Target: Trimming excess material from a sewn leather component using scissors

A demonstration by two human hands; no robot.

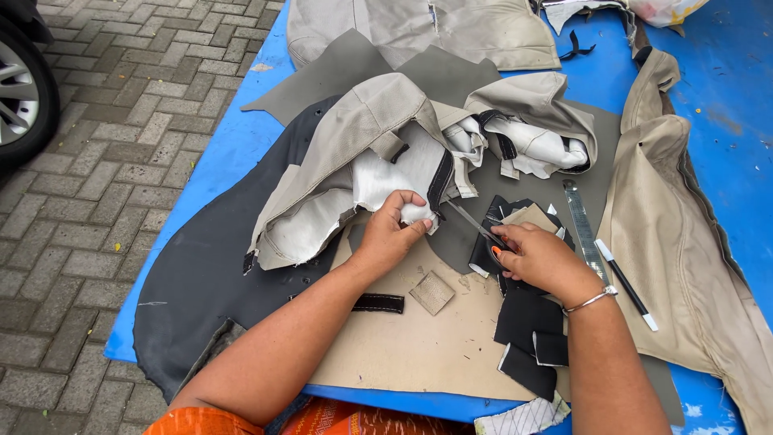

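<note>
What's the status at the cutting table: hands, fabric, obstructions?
Left hand pinching white lining edge of beige cover. Right hand gripping scissors, blades at that edge. Black scraps, ruler and pen beside right hand.

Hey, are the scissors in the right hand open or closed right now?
Cannot tell for sure: the scissors in the right hand show as one thin line pointing toward the left hand; separate blades aren't distinguishable.

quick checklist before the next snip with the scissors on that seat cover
1. Left hand pinches the white lining of the beige seat cover: ok.
2. Right hand grips the scissors: ok.
3. Blades point toward the pinched edge: ok.
4. Left fingertips clear of the blade tips: cannot tell.
5. Ruler and pen lie apart from the cut: ok.
</note>
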